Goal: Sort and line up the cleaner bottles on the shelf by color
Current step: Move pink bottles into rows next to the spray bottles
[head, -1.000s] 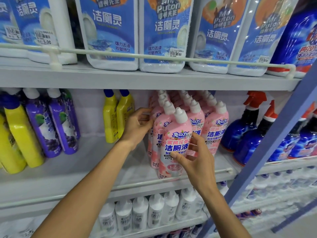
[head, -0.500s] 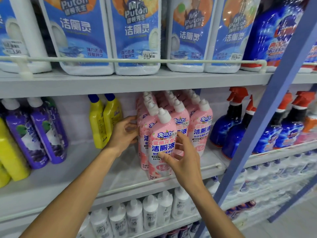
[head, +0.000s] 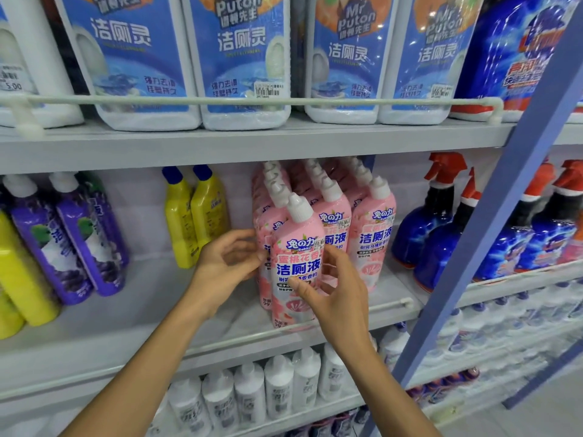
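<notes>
While the front pink bottle (head: 298,257) stands upright at the front edge of the middle shelf (head: 126,313), just behind the white guard rail (head: 220,339), both hands are on the pink group.

Right hand (head: 336,294): thumb lies across the bottle's front label and the fingers curl round its right side, so it is grasping this bottle.

Left hand (head: 227,263): fingers half curled, with the tips against the left flank of the pink row at about label height. Cannot tell whether they clasp a bottle or only touch it.

Pink bottles (head: 373,238): three files running back into the shelf, white caps, packed touching one another. The front bottle heads the left file and stands forward of the other two files.

Left of the pink group, across a bare stretch of shelf:
- two yellow bottles (head: 195,216) with blue caps, set far back, side by side
- purple bottles (head: 72,241) with white caps, leaning
- a larger yellow bottle (head: 22,272) at the far left, near the front

Right of the pink group: blue spray bottles (head: 437,238) with red triggers, partly behind a blue upright post (head: 504,200).

Shelf above: large white jugs (head: 243,58) with blue labels. Shelf below: a row of white bottles (head: 279,386).
</notes>
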A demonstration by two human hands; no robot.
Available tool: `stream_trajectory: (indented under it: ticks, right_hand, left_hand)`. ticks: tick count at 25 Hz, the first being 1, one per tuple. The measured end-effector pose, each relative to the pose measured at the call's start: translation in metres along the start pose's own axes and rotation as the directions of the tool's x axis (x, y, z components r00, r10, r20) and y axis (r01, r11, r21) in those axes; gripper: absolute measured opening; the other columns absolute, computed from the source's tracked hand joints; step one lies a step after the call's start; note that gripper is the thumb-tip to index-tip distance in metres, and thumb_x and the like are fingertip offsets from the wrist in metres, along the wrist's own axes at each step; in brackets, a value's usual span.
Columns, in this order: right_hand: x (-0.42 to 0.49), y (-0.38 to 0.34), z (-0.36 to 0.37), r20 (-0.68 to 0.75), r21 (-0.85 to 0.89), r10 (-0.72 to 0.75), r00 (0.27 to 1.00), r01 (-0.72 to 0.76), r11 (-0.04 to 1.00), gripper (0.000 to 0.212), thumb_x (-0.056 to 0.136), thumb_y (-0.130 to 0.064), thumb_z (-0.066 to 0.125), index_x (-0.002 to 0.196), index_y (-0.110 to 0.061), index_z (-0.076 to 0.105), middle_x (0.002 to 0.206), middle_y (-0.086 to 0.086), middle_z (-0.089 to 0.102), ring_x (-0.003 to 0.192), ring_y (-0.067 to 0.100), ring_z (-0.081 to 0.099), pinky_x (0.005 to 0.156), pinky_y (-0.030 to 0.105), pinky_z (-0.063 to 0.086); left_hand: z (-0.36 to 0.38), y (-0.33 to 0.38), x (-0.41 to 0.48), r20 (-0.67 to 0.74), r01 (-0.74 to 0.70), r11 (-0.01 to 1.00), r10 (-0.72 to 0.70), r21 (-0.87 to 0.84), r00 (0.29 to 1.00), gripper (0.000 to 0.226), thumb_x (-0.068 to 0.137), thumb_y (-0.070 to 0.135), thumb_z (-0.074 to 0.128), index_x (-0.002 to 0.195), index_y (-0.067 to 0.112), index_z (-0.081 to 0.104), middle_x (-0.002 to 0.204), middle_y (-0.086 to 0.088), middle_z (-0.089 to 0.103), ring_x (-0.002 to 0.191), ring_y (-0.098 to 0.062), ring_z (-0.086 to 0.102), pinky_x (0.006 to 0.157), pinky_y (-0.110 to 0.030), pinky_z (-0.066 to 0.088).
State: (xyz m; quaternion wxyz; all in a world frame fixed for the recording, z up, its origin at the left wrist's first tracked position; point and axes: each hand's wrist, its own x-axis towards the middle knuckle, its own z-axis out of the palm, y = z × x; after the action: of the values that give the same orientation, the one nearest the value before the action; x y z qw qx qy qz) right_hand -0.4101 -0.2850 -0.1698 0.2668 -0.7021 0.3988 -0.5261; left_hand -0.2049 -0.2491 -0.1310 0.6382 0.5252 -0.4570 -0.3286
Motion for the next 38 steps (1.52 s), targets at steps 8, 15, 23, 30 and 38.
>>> stream_trajectory:
  ticks: [8, 15, 23, 30, 38]
  right_hand:
    - [-0.006, -0.007, 0.005, -0.041, -0.018, 0.037, 0.998, -0.038, 0.999, 0.077, 0.072, -0.070, 0.077, 0.136, -0.036, 0.050, 0.124, -0.022, 0.062, 0.109, 0.004, 0.064, 0.084, 0.042, 0.060]
    - [-0.012, -0.015, 0.012, -0.073, -0.022, 0.052, 0.996, -0.053, 0.998, 0.072, 0.072, -0.069, 0.078, 0.131, -0.037, 0.053, 0.122, -0.021, 0.063, 0.099, 0.002, 0.067, 0.081, 0.040, 0.060]
    - [-0.015, -0.018, 0.014, -0.070, 0.028, 0.052, 0.996, -0.050, 0.998, 0.064, 0.076, -0.061, 0.081, 0.129, -0.036, 0.055, 0.120, -0.022, 0.066, 0.110, 0.008, 0.066, 0.086, 0.042, 0.059]
    - [-0.018, -0.029, 0.013, -0.056, 0.159, 0.123, 0.991, -0.112, 0.981, 0.055, 0.078, -0.031, 0.090, 0.124, -0.034, 0.059, 0.116, -0.017, 0.070, 0.110, 0.007, 0.067, 0.094, 0.042, 0.059]
    - [-0.057, -0.061, 0.026, -0.204, 0.076, 0.194, 0.960, -0.182, 0.980, 0.075, 0.081, -0.027, 0.088, 0.145, -0.029, 0.049, 0.134, -0.011, 0.056, 0.117, -0.002, 0.058, 0.091, 0.031, 0.058]
  left_hand:
    - [0.000, -0.006, 0.006, -0.014, -0.028, 0.996, 0.029, 0.085, 0.999, 0.038, 0.078, 0.008, 0.087, 0.106, 0.028, 0.072, 0.101, -0.015, 0.072, 0.093, -0.023, 0.069, 0.086, -0.069, 0.058]
    - [-0.004, -0.003, 0.009, 0.034, -0.061, 0.993, 0.058, 0.102, 0.998, 0.040, 0.071, 0.005, 0.079, 0.106, 0.022, 0.072, 0.097, -0.010, 0.073, 0.092, -0.022, 0.068, 0.092, -0.066, 0.057]
    - [-0.009, -0.010, 0.012, 0.022, -0.047, 0.996, 0.045, 0.079, 0.999, 0.040, 0.076, 0.002, 0.082, 0.112, 0.016, 0.073, 0.102, -0.017, 0.075, 0.094, -0.025, 0.070, 0.092, -0.066, 0.058]
    - [-0.010, -0.010, 0.009, 0.024, -0.003, 1.000, 0.002, 0.028, 1.000, 0.039, 0.080, -0.002, 0.083, 0.114, 0.012, 0.071, 0.105, -0.013, 0.075, 0.098, -0.025, 0.069, 0.094, -0.066, 0.057]
    - [-0.036, -0.007, -0.008, 0.092, -0.027, 0.998, 0.022, 0.049, 0.995, 0.039, 0.085, -0.001, 0.080, 0.116, 0.018, 0.069, 0.112, -0.009, 0.076, 0.094, -0.010, 0.073, 0.096, -0.048, 0.060]
